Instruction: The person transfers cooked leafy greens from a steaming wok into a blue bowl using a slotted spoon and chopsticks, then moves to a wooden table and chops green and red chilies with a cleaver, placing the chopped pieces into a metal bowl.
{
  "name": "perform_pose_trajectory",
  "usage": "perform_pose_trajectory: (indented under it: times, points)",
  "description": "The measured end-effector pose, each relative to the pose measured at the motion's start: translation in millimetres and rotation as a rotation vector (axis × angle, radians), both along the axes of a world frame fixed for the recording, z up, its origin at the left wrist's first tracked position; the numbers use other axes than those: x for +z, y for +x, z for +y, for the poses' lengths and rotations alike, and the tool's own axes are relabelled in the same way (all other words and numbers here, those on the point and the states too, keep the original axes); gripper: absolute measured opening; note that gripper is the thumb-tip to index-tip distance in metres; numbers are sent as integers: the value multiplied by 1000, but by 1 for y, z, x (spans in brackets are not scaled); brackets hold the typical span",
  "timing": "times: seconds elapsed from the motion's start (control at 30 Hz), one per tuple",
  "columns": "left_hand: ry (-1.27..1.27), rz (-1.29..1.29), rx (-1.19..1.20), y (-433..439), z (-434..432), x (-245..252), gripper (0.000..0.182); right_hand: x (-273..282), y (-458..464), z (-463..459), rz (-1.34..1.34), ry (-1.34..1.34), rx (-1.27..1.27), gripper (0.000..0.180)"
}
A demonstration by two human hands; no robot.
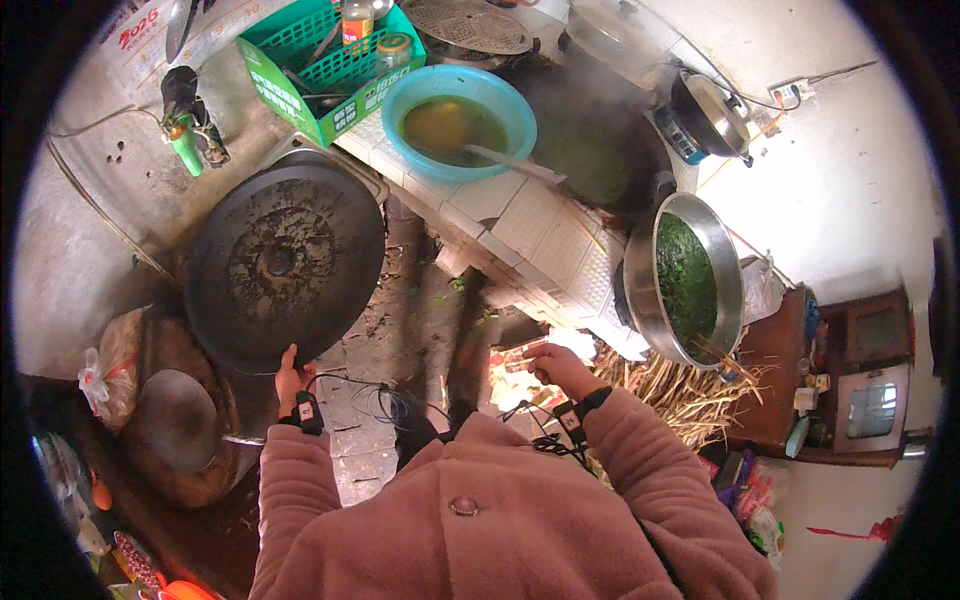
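My left hand (289, 381) grips the near rim of a large, dark, round metal lid or pan (337, 262), its thumb lying over the edge. The disc's face is worn and stained, with a small round centre. My right hand (561, 369) hovers in front of my coat with the index finger extended and the others partly bent; I see nothing in it. Beyond that hand, to the right, a deep steel pot (637, 300) full of chopped greens stands at the end of the tiled stove counter (487, 202). Both wrists wear black straps with cables.
A turquoise basin (397, 150) holds yellowish liquid and a flat utensil (517, 165). Steam rises from a dark wok (600, 165) with greenish contents. A green crate (277, 90) carries bottles and jars. Straw (697, 401) lies below the pot. A wooden vessel (169, 480) sits lower left.
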State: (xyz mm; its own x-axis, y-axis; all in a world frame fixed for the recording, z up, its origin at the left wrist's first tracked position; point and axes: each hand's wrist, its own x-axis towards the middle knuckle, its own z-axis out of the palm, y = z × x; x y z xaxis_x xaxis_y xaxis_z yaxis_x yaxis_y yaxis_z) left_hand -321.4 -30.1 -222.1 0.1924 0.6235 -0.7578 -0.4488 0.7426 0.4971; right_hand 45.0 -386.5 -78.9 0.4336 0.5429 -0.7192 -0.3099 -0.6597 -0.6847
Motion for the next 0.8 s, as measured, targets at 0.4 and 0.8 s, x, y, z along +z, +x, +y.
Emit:
perform_pose_trajectory:
  times: [0.4, 0.8]
  points:
    - [-22, -24, -299, -78, -89, 96, 19, 4, -11, 39, -51, 63, 191, 24]
    - [197, -52, -317, -75, -148, 206, 28, 41, -4, 106, -628, 672, 851, 51]
